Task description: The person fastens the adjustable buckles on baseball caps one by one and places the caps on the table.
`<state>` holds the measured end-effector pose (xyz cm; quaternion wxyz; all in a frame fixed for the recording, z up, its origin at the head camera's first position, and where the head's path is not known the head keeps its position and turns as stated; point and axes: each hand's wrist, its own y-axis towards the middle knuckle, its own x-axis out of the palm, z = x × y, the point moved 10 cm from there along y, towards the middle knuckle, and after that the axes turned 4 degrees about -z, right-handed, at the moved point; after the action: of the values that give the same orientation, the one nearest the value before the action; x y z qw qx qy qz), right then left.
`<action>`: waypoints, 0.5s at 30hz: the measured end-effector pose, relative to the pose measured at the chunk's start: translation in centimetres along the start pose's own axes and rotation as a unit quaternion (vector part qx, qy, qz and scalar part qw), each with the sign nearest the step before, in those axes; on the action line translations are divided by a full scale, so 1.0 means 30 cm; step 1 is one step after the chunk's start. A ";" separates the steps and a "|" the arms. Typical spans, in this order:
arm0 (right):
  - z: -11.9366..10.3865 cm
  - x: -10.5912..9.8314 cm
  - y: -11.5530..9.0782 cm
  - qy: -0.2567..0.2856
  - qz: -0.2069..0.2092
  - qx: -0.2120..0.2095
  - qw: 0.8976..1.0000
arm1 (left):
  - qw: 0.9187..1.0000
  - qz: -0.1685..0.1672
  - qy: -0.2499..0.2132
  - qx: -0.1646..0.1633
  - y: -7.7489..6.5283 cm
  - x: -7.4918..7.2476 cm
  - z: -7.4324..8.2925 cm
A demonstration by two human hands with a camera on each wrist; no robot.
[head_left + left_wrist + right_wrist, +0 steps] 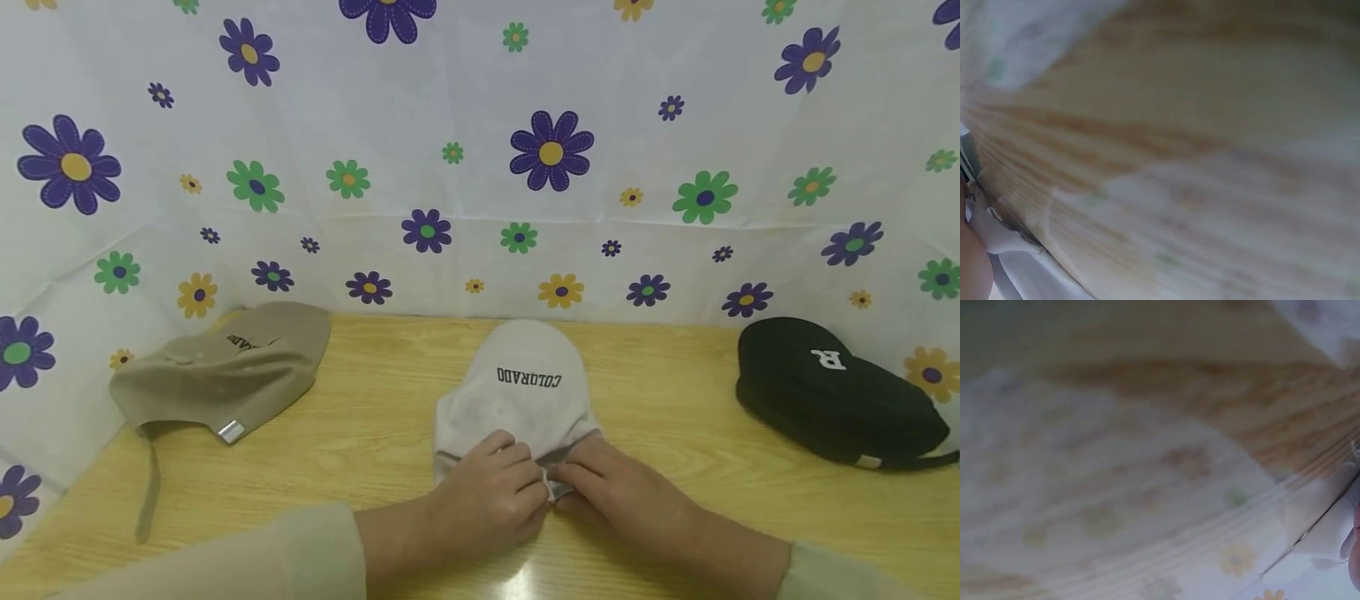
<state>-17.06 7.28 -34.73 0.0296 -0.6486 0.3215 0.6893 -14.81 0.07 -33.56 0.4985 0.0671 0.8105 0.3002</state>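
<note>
An off-white baseball cap [532, 417] lies at the middle of the table, its black COLORADO lettering upside down from here and its back opening towards me. My left hand [491, 493] has curled fingers pinching the strap at the left of that opening. From the other side, my right hand [630, 498] grips the strap near a small shiny buckle [558, 490]. The fingertips almost meet and hide most of the strap. In the left wrist view only a sliver of the hand [974, 269] and some white cap fabric [1038, 272] show at the edge.
A khaki cap [225, 362] with a loose hanging strap and metal buckle lies at the left. A black cap [832, 400] with a white letter R lies at the right. Behind the wooden table [390, 400] hangs a white flowered cloth [450, 100].
</note>
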 end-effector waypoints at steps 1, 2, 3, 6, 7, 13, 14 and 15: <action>-0.002 -0.001 0.000 0.004 0.001 -0.003 1.000 | 1.000 0.002 0.004 0.002 0.000 -0.002 0.002; -0.004 -0.002 0.000 0.007 0.001 -0.005 1.000 | 1.000 0.005 0.007 0.003 -0.001 -0.003 0.003; -0.005 -0.003 -0.001 0.010 0.001 -0.007 1.000 | 1.000 0.007 0.010 0.004 -0.002 -0.004 0.004; -0.006 -0.003 -0.001 0.007 -0.001 -0.007 1.000 | 1.000 0.011 0.016 0.004 -0.002 -0.006 0.005; -0.006 -0.003 0.000 0.004 -0.002 -0.005 1.000 | 1.000 0.010 0.017 0.003 -0.002 -0.006 0.004; 0.007 0.013 0.000 0.004 -0.032 0.022 0.999 | 1.000 -0.005 0.006 -0.009 0.002 0.001 -0.006; 0.008 0.015 0.000 0.003 -0.036 0.024 0.999 | 1.000 -0.007 0.005 -0.010 0.003 0.002 -0.007; 0.008 0.017 0.000 0.002 -0.039 0.025 0.999 | 1.000 -0.008 0.005 -0.009 0.003 0.003 -0.007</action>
<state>-17.35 7.22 -35.20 0.0723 -0.6607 0.3135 0.6782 -15.05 0.10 -33.52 0.4974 0.0546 0.8106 0.3041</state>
